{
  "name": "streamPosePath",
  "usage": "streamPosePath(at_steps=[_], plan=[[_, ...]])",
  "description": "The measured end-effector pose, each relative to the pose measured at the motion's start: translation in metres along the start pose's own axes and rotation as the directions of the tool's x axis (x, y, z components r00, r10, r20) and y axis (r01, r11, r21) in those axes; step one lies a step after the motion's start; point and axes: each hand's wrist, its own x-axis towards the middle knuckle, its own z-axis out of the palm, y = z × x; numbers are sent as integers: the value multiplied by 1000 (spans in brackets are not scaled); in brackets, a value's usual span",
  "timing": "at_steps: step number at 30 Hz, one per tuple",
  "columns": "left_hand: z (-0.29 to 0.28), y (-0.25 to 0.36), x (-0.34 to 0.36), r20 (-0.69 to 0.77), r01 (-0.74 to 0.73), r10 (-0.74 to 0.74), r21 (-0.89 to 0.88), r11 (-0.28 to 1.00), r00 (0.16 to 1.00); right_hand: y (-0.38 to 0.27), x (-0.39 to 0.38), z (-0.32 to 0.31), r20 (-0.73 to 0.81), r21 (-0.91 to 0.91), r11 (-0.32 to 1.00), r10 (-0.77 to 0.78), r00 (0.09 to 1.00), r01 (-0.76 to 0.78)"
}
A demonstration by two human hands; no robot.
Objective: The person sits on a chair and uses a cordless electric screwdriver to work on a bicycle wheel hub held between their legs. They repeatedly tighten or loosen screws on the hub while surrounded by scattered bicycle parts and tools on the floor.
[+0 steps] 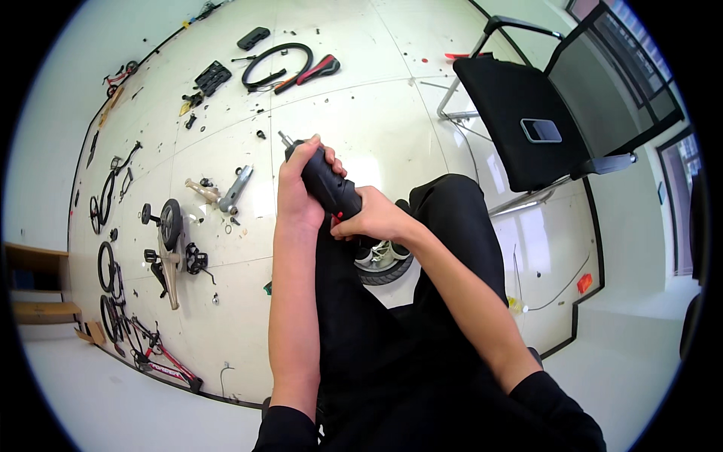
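Observation:
A black cordless screwdriver (325, 181) is held in front of me above my lap, its metal tip pointing up and to the left. My left hand (300, 184) is wrapped round its front part, with the thumb along the top near the tip. On the rear end, beside a small red part, my right hand (376, 215) is closed, its thumb and fingers gripping the body. Below my right hand, between my legs, a small wheel with a black tyre (385, 276) shows partly; my hand and legs hide the rest.
Bicycle parts lie on the pale tiled floor at left, among them a wheel (171, 224) and a red frame (162, 358). Farther off are a black tyre (256, 68), a saddle (322, 69) and a tool case (213, 78). A phone (541, 130) rests on a black chair (520, 98) at right.

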Motion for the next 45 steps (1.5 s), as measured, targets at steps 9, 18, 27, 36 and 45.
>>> streamPosePath(at_steps=[9,18,27,36,45], plan=[[30,-10,-44,134,-89,76,93,992,988,7,-51,23,-71,152,988,8,997,2],[24,-10,-9,318,-78,34,124,989,947,9,-32,18,-344,74,997,-7,939,34],[-18,-50,-14,163,-36,-30,387,921,986,46,-6,-6,-419,335,937,58,906,95],[-21,-60,-10,95,88,-165,542,836,982,43,-15,-8,-531,-117,987,31,847,-109],[-33,-62,-7,115,31,-50,160,987,992,46,-18,1,-461,-387,900,-379,802,202]])
